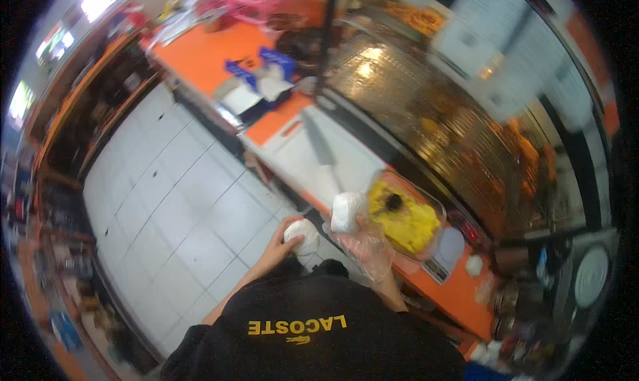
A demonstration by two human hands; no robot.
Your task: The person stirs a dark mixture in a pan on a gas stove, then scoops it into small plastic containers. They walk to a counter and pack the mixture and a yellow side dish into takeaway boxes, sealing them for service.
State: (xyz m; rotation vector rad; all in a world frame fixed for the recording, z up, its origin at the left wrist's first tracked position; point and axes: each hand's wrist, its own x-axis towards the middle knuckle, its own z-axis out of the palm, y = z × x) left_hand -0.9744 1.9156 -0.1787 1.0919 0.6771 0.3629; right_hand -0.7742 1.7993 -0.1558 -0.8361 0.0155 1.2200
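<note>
My bare left hand [280, 248] is closed around a round white paper-like bundle [303, 236], held over the tiled floor. In my right hand [367, 246], which wears a clear plastic glove, is another white wrapped bundle [348, 212], near the counter's edge. Just beyond it a large knife [318, 140] lies on a white cutting board [284, 153], its handle end partly hidden by the bundle. To the right of my right hand stands a clear tray of yellow food [407, 221] with a dark spot on top. What the bundles contain is hidden.
A small scale [438, 266] and a white lump [474, 265] sit on the orange counter [462, 301] at the right. Behind the board runs a glass-fronted warming cabinet [424, 116] with food inside. Blue-and-white boxes [244, 101] stand farther along the counter. Shelving [95, 101] is at the left.
</note>
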